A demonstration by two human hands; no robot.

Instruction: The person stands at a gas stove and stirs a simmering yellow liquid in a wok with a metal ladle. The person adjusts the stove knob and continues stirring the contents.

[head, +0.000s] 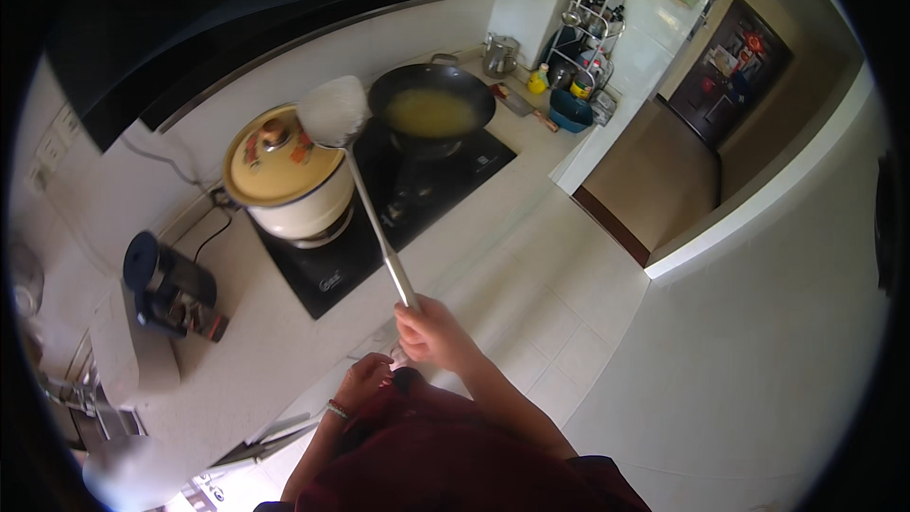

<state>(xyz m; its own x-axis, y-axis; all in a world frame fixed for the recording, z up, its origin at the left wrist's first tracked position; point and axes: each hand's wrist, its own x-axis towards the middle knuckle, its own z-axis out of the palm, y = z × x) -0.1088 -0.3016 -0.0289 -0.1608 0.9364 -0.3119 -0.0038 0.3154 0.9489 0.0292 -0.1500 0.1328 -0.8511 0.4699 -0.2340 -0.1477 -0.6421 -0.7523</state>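
Note:
My right hand [435, 333] grips the handle of a metal wok spatula [370, 206]. The spatula's broad blade is raised and in view overlaps the edge of a lidded enamel pot [298, 210] and the rim of a black wok [480, 89]. Yellowish liquid [434, 112] lies in the bottom of the wok. The pot's yellow lid [284, 174] has a flower pattern and a brown knob. Close to my body, my left hand [364, 378] is loosely curled near the counter's front edge, with nothing visible in it. A beaded bracelet circles that wrist.
Pot and wok sit on a black glass cooktop [320, 284] below a dark range hood [284, 14]. Left on the counter stands a dark blue appliance [170, 284] beside a small box [213, 327]. At the back right are a cleaver [517, 101], a teal basin [569, 112] and a wire rack [593, 14].

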